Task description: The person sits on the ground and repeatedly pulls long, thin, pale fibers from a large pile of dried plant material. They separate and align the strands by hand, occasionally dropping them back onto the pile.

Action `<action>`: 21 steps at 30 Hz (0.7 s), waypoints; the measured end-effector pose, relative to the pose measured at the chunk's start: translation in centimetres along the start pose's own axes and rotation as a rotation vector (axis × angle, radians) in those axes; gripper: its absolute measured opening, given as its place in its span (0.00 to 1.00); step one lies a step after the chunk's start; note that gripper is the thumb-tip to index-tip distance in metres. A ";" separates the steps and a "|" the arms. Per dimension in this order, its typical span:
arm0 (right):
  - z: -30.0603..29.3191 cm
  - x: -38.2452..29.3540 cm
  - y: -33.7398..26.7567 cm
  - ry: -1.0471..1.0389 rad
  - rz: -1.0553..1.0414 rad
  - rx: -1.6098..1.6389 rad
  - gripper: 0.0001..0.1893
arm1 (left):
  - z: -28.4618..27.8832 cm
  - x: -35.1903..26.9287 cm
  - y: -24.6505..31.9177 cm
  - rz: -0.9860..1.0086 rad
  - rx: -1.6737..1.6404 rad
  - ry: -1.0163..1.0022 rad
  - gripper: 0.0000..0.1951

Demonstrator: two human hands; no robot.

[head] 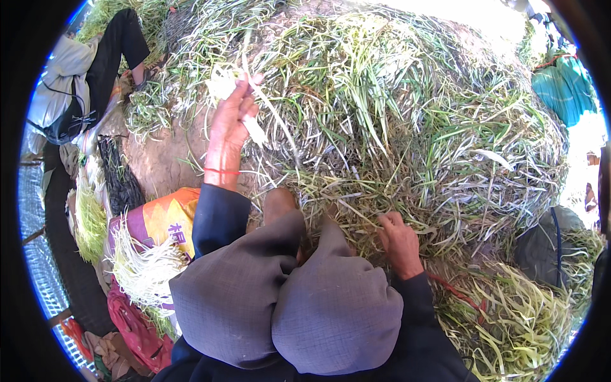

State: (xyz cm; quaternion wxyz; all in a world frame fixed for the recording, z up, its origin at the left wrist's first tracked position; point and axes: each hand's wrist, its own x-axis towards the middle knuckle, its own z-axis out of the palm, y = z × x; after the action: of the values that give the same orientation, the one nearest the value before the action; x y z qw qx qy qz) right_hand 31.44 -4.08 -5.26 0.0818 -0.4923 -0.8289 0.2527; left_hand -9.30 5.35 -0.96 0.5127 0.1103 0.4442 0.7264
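Note:
My left hand (234, 112), with a red cord around its wrist, is raised beyond my knees. Its fingers are closed on a long pale stalk (277, 114) that extends past the hand on both sides. A broader whitish piece (256, 131) juts out below the fingers, and sunlight washes out the pale strands near the fingertips. Down by my right knee, my right hand (400, 246) is half curled over the litter. Another pale stalk (355, 210) reaches its fingertips; whether they pinch it is unclear. A wide heap of green and whitish leaves (377, 95) spreads before me.
At left, a bunch of white stalks (143, 272) rests on a purple-and-orange printed sack (167, 215). Another person's bent leg (126, 38) is at upper left. Yellowish leaves (515, 315) and a red cord (453, 289) lie at lower right. A teal cloth bundle (563, 88) stands at far right.

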 end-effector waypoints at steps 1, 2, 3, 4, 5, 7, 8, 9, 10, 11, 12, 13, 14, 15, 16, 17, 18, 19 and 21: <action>-0.6 1.0 -0.9 0.093 -0.060 -0.007 0.07 | 0.9 -1.1 -1.0 0.020 0.042 -0.033 0.06; -1.1 2.0 -1.5 0.185 -0.120 -0.013 0.07 | 1.2 -1.7 -1.8 -0.011 0.039 -0.086 0.06; -1.6 2.8 -2.2 0.275 -0.182 -0.016 0.06 | 1.4 -2.4 -2.4 -0.041 0.037 -0.137 0.05; -2.2 3.3 -2.7 0.186 -0.162 0.003 0.07 | 2.0 -3.3 -2.9 -0.053 0.050 -0.160 0.05; -2.3 4.0 -3.1 0.123 -0.142 -0.039 0.07 | 2.6 -4.0 -3.4 -0.065 0.062 -0.183 0.05; -2.6 5.6 -3.9 0.005 -0.099 -0.125 0.08 | 3.2 -4.9 -4.4 -0.100 0.081 -0.170 0.05; -2.7 6.8 -4.5 0.144 -0.192 -0.092 0.08 | 3.4 -5.3 -4.5 -0.107 0.112 -0.165 0.05; -2.8 7.9 -5.1 0.282 -0.279 -0.066 0.09 | 3.5 -5.5 -4.9 -0.120 0.136 -0.166 0.05; -2.7 8.9 -5.9 0.420 -0.373 -0.032 0.10 | 3.4 -5.8 -5.2 -0.105 0.204 -0.166 0.09; -2.5 9.6 -6.6 0.382 -0.323 0.078 0.11 | 3.5 -6.2 -5.3 -0.115 0.231 -0.170 0.09; -2.5 10.2 -7.4 0.346 -0.268 0.182 0.12 | 3.8 -6.5 -5.3 -0.127 0.256 -0.179 0.09; -2.5 10.7 -8.0 0.308 -0.213 0.286 0.13 | 4.0 -6.7 -5.4 -0.139 0.281 -0.187 0.10; -2.5 11.2 -8.5 0.292 -0.211 0.295 0.14 | 4.1 -6.9 -5.5 -0.145 0.311 -0.206 0.11; -2.4 11.7 -8.8 0.294 -0.212 0.299 0.14 | 4.3 -7.0 -5.8 -0.146 0.308 -0.198 0.11; -2.3 12.1 -9.0 0.296 -0.213 0.303 0.14 | 4.6 -7.1 -6.2 -0.147 0.306 -0.190 0.12; -2.1 12.6 -9.2 0.298 -0.213 0.308 0.14 | 4.8 -7.2 -6.4 -0.148 0.303 -0.183 0.12; -1.7 13.0 -9.4 0.339 -0.246 0.295 0.14 | 4.7 -7.3 -6.6 -0.138 0.314 -0.200 0.13; -1.6 13.3 -9.6 0.339 -0.246 0.288 0.13 | 4.9 -7.3 -6.6 -0.140 0.325 -0.200 0.12; -1.5 13.6 -9.9 0.337 -0.247 0.278 0.12 | 5.1 -7.3 -6.8 -0.143 0.349 -0.198 0.12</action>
State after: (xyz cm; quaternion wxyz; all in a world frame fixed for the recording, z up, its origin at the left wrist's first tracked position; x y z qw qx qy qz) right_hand 17.48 4.27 -0.57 0.3162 -0.4065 -0.8147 0.2666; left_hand 1.50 2.40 -1.01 0.5774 0.2363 0.5175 0.5857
